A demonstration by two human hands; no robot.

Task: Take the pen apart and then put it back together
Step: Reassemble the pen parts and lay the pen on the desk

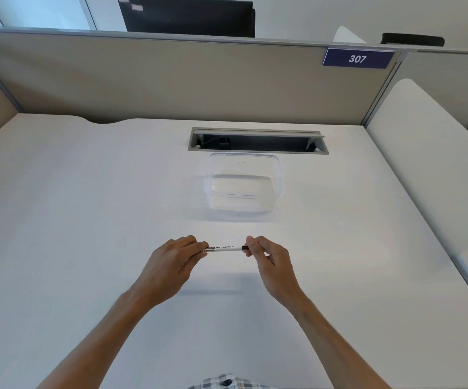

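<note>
A white whiteboard marker pen point(225, 248) with black print is held level, left to right, above the white desk point(86, 220). My left hand point(171, 265) grips its left end, which is hidden inside the fingers. My right hand point(269, 262) pinches the right end, where a dark band shows just beside the fingertips. The pen looks to be in one piece; the ends under my fingers cannot be seen.
A clear plastic tub point(244, 183) stands on the desk beyond my hands. Behind it lies an open cable slot point(258, 141). A beige partition point(171, 80) with a "307" sign point(357, 58) closes the back; a white divider point(423, 164) borders the right.
</note>
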